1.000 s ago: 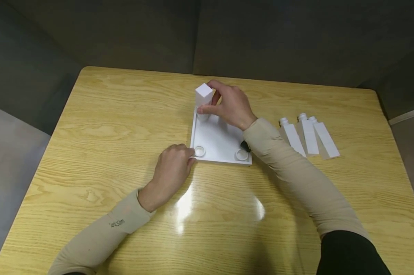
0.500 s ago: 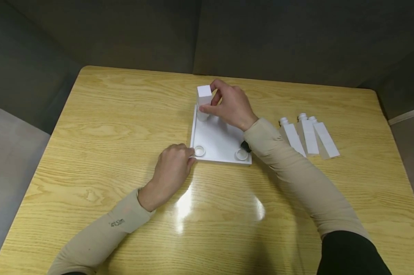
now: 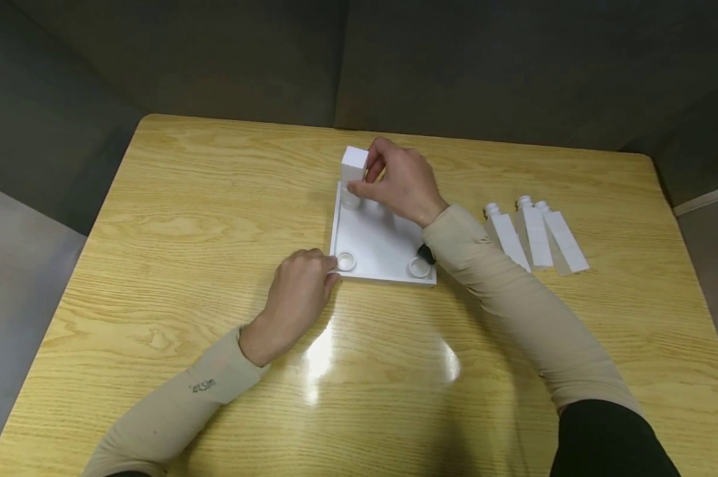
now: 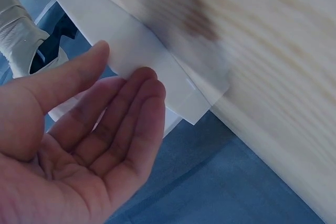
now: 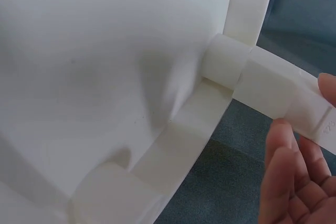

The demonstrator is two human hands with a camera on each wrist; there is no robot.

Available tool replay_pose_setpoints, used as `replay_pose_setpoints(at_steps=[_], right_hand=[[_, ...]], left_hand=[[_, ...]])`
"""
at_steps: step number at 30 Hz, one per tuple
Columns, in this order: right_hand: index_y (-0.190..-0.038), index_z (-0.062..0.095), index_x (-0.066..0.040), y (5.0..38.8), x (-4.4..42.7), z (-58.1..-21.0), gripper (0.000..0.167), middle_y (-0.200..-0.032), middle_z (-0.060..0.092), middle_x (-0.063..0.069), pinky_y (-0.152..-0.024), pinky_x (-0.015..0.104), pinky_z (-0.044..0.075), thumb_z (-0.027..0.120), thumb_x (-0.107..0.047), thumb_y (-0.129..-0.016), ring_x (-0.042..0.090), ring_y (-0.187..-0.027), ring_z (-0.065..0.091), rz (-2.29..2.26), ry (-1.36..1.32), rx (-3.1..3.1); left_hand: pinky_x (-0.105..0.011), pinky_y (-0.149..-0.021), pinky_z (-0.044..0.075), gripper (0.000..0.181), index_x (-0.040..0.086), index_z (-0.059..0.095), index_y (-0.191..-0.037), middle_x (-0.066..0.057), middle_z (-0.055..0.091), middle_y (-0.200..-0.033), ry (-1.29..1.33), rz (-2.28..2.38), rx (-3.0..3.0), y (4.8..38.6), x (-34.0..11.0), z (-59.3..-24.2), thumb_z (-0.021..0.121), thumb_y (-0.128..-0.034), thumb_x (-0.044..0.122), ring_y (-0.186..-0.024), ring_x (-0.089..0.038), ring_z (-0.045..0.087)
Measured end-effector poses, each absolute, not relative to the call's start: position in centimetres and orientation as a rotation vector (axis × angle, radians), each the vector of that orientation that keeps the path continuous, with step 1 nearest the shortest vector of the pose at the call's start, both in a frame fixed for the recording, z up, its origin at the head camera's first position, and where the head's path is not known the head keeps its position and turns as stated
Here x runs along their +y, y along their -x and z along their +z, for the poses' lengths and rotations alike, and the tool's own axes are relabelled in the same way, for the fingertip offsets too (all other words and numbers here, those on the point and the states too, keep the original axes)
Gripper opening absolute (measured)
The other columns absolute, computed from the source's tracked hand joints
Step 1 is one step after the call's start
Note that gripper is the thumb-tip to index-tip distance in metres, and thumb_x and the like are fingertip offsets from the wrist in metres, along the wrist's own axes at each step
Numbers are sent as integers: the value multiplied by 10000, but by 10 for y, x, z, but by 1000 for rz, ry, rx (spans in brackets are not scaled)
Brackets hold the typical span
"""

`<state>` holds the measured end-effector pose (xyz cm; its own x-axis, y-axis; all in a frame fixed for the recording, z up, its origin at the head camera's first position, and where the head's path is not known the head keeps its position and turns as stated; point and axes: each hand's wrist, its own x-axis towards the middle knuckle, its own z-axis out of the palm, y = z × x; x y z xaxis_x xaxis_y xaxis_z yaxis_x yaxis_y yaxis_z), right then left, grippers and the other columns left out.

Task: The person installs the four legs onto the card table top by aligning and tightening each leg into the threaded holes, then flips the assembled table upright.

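Turned on its axis since a second ago, one square-sided white leg (image 3: 353,173) stands upright, round end down, at the far left corner of a shallow-rimmed white panel (image 3: 379,244), pinched between the thumb and fingers of a person's right hand (image 3: 403,183). The left hand (image 3: 299,285) pinches the panel's near left corner (just beside a ring-shaped socket (image 3: 346,262)). Three similar legs (image 3: 536,237) lie to the right on a wood-grain table (image 3: 204,199).

Table (image 3: 192,298) — yellowish wood grain, glossy, rounded far corners. Directly on it: one white board (image 3: 375,242), raised rim, lying flat near the middle; three white square-sided legs (image 3: 536,240), lying close together right of the board — round ends toward the far edge.
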<state>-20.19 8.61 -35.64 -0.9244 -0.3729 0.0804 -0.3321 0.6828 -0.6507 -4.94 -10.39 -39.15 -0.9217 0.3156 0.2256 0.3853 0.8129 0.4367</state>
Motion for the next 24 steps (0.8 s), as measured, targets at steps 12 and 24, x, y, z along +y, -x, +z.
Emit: replay_pose_setpoints(at_steps=[12, 24], right_hand=[[-1106, 663, -58, 203, 84, -357, 476, -988, 765, 82, -702, 374, 438, 927, -388, -887, 264, -816, 648, -1051, 558, 2849], [-1322, 706, -93, 204, 85, -360, 538, -890, 703, 75, -682, 366, 431, 931, -355, -910, 258, -789, 609, -1052, 655, 2832]], left_hand=[[-449, -712, 647, 163, -52, 822, -966, -166, 759, -835, 546, -730, -2871, 50, -104, -391, 924, -851, 4, -765, -319, 734], [-447, -737, 653, 199, -74, 819, -1007, -190, 770, -875, 533, -745, -2893, 49, -104, -391, 919, -855, 8, -801, -329, 748]])
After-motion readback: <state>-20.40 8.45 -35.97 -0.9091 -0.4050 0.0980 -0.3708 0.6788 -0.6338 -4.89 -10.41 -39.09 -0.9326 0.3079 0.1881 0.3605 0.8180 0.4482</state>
